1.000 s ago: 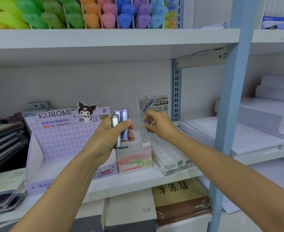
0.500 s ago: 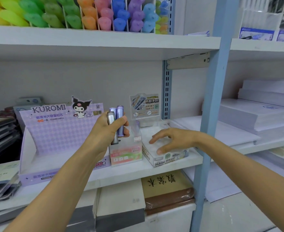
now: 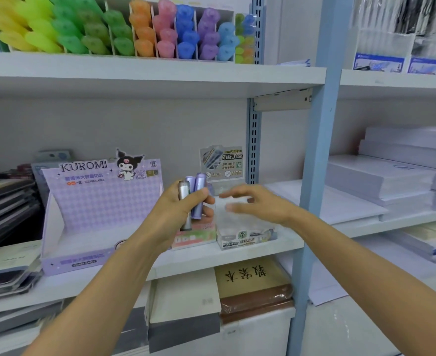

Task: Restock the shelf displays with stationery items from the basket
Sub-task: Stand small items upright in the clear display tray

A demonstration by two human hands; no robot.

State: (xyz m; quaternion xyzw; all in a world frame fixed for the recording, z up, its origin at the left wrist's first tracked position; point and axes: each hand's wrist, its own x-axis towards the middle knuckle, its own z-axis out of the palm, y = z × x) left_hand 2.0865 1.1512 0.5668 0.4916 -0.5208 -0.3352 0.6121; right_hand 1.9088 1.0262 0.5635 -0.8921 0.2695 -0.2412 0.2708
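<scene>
While the long white shelf board (image 3: 201, 260) and the tall purple cardboard Kuromi display box (image 3: 96, 201) on it sit as before, the low clear plastic display tray (image 3: 245, 236) no longer has the right hand (image 3: 258, 204) pressed on it. That hand now hovers above, fingers spread and empty, blurred, reaching towards the left hand (image 3: 175, 214). The left is curled round several slim lilac and silver tubes (image 3: 198, 194), upright just left of the tray. I reckon another tube gets taken next.
</scene>
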